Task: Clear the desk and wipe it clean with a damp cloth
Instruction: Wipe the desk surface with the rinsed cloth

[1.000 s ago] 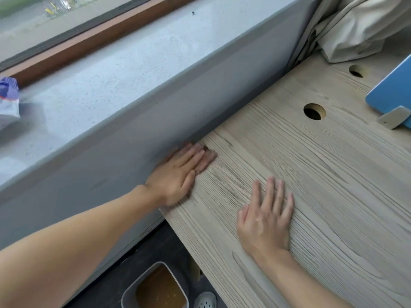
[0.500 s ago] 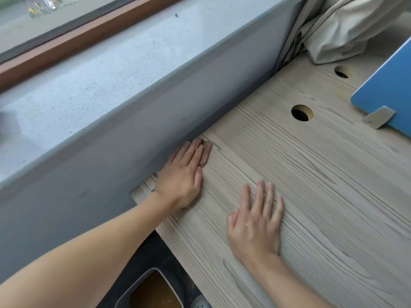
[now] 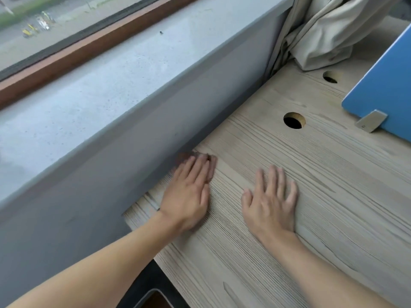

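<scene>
Pale, matte tabletop [image 3: 333, 196] with fine, dark, streaky wood grain, set diagonally along a smooth grey wall face [image 3: 106, 178] under a speckled, stone-like window sill [image 3: 106, 90]. Flat on the wood next to that wall, the left hand [image 3: 189, 196]: palm down, fingers [image 3: 195, 170] straight and close together, tips right at the seam between tabletop and wall. At those tips a small brownish patch [image 3: 210, 161], perhaps the edge of a cloth, too blurred to tell. Near it and further from the wall, not touching, the right hand [image 3: 271, 205]: also palm down on bare wood, fingers straight and slightly spread, gripping nothing. Beyond the hands, two round holes cut clean through the tabletop, the nearer hole [image 3: 293, 120] dark inside, the farther hole [image 3: 330, 77] close to a heap of crumpled beige curtain fabric [image 3: 322, 36] with soft folds down onto the far corner. At the right edge, a smooth blue panel [image 3: 387, 85] with a rounded corner, upright on the tabletop, a small grey metal bracket [image 3: 370, 123] against its lower edge. Behind the sill, a reddish-brown window frame [image 3: 89, 47] with a dark seal strip along it.
</scene>
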### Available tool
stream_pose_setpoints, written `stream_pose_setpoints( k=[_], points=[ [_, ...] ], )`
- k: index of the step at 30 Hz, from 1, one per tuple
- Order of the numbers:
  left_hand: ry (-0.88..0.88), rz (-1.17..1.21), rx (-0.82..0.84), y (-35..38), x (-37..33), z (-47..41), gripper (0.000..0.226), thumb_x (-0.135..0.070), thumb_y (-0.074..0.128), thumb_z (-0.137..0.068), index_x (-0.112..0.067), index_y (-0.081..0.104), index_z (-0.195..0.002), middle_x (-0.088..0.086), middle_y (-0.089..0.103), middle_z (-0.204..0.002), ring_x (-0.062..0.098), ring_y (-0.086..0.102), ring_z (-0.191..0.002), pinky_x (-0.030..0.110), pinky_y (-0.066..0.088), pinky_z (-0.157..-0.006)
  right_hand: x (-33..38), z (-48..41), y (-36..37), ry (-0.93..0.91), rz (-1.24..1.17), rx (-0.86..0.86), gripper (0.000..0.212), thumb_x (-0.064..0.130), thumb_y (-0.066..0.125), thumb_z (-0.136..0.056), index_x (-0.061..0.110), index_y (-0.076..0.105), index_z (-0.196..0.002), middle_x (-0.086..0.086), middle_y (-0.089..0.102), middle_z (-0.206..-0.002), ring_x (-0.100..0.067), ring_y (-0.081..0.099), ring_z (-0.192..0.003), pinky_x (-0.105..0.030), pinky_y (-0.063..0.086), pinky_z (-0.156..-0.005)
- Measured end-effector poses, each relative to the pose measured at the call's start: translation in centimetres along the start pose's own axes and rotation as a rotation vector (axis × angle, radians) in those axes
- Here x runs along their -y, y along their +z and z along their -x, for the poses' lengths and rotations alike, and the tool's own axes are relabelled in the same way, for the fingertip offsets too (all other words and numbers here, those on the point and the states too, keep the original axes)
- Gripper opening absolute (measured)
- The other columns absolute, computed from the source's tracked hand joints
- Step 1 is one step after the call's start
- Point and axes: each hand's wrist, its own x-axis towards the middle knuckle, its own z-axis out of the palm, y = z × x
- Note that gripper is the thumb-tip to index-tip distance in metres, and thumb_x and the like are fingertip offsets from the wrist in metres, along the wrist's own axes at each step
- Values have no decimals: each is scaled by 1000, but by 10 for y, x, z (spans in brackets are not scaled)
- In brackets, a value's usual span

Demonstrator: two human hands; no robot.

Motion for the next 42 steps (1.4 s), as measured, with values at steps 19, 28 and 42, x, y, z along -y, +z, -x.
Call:
stream_pose_setpoints(
  k=[19,28,42],
  points=[
    [127,33,-10,1,3,-64,63,-39,18,-100,-14,22,-158,2,16,-165,22,10,-153,34,4,-125,0,-1,-1,-9,41,7,66,43,29,-97,9,40,-152,-22,32,-158,-36,25,-150,-61,18,-118],
    [269,34,52,4,-19,-60,64,-40,17,-99,-17,18,-159,0,13,-166,20,7,-153,36,5,-125,0,-2,-3,-6,26,18,66,43,30,-95,9,43,-151,-22,35,-157,-38,28,-148,-61,19,-118],
    [223,45,16,11,-33,-109,65,-39,15,-97,-16,21,-158,1,16,-165,20,9,-153,38,9,-125,-1,-4,-5,-5,-14,52,67,42,36,-93,8,44,-149,-24,36,-156,-40,27,-148,-63,19,-117]
  ],
)
